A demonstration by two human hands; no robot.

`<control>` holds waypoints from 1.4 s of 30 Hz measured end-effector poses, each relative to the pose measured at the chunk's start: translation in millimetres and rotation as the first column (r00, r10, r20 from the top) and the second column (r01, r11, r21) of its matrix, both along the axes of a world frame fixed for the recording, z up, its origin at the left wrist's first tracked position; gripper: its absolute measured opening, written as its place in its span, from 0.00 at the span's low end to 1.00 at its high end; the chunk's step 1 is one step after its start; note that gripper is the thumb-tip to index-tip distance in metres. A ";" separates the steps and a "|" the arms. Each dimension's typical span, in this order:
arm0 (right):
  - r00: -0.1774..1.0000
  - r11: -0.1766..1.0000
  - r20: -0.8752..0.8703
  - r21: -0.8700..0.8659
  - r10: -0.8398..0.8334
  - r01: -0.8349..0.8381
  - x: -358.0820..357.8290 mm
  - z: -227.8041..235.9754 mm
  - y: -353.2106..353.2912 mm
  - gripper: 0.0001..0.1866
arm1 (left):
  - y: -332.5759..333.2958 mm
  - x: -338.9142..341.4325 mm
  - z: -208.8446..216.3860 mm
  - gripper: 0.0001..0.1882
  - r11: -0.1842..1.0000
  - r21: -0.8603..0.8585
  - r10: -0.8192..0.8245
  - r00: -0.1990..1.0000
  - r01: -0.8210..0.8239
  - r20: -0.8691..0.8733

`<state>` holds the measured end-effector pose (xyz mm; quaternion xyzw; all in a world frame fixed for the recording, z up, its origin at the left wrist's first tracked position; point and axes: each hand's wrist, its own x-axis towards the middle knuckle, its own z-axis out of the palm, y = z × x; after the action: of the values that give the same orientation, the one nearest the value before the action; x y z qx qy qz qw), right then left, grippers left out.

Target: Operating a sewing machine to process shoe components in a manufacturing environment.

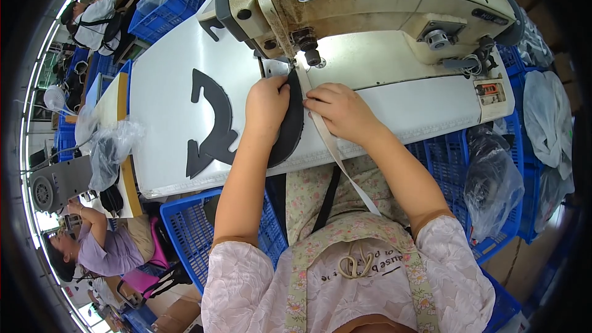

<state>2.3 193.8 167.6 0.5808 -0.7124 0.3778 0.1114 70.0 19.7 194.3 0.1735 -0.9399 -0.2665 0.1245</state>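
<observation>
My left hand (266, 105) grips the edge of a curved black padded piece (290, 132), thumb and fingers closed on it. The front end of this piece reaches under the head of a cream sewing machine (364, 3). Along its right edge runs a pale beige tape (328, 139), pinched by the fingers of my right hand (341, 111). The tape's upper end goes to the needle area, where the needle itself is hidden. Its lower end hangs over the table edge onto my lap. Another curved black piece (223, 108) lies flat to the left.
The white sewing table (166, 105) carries the machine. Blue crates (185, 216) stand below its front edge and at the right, one with a clear plastic bag (493, 179). At the left, a person in a purple top (111, 240) sits; another person (98, 21) is farther back.
</observation>
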 end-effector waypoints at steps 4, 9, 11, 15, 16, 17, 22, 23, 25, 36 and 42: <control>1.000 1.000 -0.014 0.004 0.000 0.000 0.7 -0.8 0.1 0.11 | 1.1 0.6 1.6 0.13 1.000 -0.017 -0.016 1.000 0.016 0.006; 1.000 1.000 -0.023 0.013 0.011 -0.010 -0.6 -4.3 -1.7 0.11 | -2.2 -3.1 -1.4 0.12 0.997 -0.073 -0.025 1.000 0.025 0.003; 1.000 1.000 -0.023 0.020 0.015 -0.014 -0.7 -3.1 -2.9 0.11 | -4.8 -4.2 -5.6 0.12 0.996 -0.086 -0.023 1.000 0.022 -0.014; 1.000 0.999 -0.022 0.039 0.007 -0.006 -1.6 -2.8 -3.7 0.11 | -4.4 -8.3 -4.2 0.12 0.996 -0.093 -0.016 1.000 0.016 -0.003; 1.000 0.999 -0.029 0.040 -0.001 0.002 -1.3 -2.3 -4.0 0.11 | -5.2 -9.1 -4.4 0.12 0.996 -0.093 -0.015 1.000 0.015 -0.004; 1.000 0.999 -0.030 0.041 -0.001 0.002 -1.1 -1.9 -4.6 0.11 | -6.4 -10.0 -4.7 0.12 0.994 -0.104 -0.014 1.000 0.014 -0.004; 0.999 0.997 -0.031 0.069 -0.025 0.027 -2.0 -1.8 -7.6 0.12 | -10.8 -15.8 -7.6 0.13 0.994 -0.108 -0.004 1.000 0.002 -0.017; 0.999 0.997 -0.032 0.068 -0.026 0.028 -2.2 -1.1 -7.8 0.12 | -11.6 -17.0 -8.5 0.11 0.993 -0.118 0.003 0.999 -0.006 -0.032; 0.999 0.995 -0.042 0.095 -0.013 0.017 -2.9 0.5 -7.8 0.13 | -13.2 -19.9 -8.3 0.11 0.992 -0.129 0.008 0.999 -0.014 -0.047; 1.000 0.997 -0.013 0.070 -0.014 0.015 -1.5 2.7 -11.2 0.14 | -28.0 -30.2 -9.3 0.14 0.991 -0.124 0.043 0.999 -0.046 -0.026; 1.000 0.999 0.007 0.051 -0.015 0.014 -6.9 -1.4 -8.2 0.14 | -27.2 -7.6 12.0 0.17 0.498 0.835 0.281 0.955 -0.233 0.099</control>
<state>-4.6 185.6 166.2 0.5769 -0.7264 0.3607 0.0968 62.4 -7.5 206.3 0.3426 -0.6566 -0.6661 0.0878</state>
